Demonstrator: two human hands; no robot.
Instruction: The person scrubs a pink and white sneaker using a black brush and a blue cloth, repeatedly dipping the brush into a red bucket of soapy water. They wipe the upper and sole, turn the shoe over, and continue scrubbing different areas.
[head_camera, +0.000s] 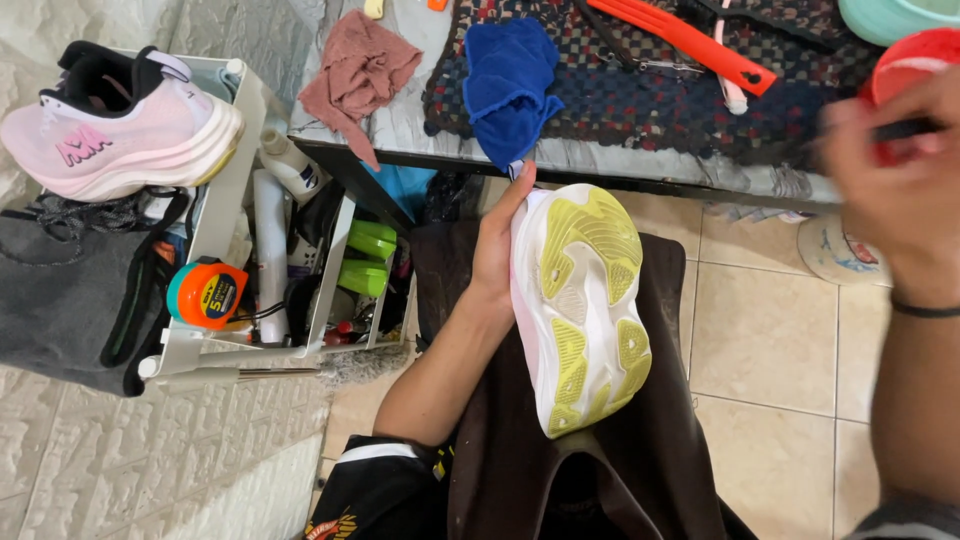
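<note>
Left hand (495, 250): grip wrapped around the side of a white shoe (580, 310), thumb on its near-left edge, holding it sole up over a dark brown apron (510, 450) on the lap, just near of the table (600, 160) edge. The sole shows yellow-green tread patches. Right hand (900, 190): blurred at far right, fingers curled about a red object (915, 60); whether the grip is pinching it cannot be told. On the table lie a blue cloth (510, 85), a pink cloth (355, 70) and a red tool (695, 40). At left, a white rack (235, 190) carries a second pink-white shoe (120, 125) and an orange tape measure (207, 294).
</note>
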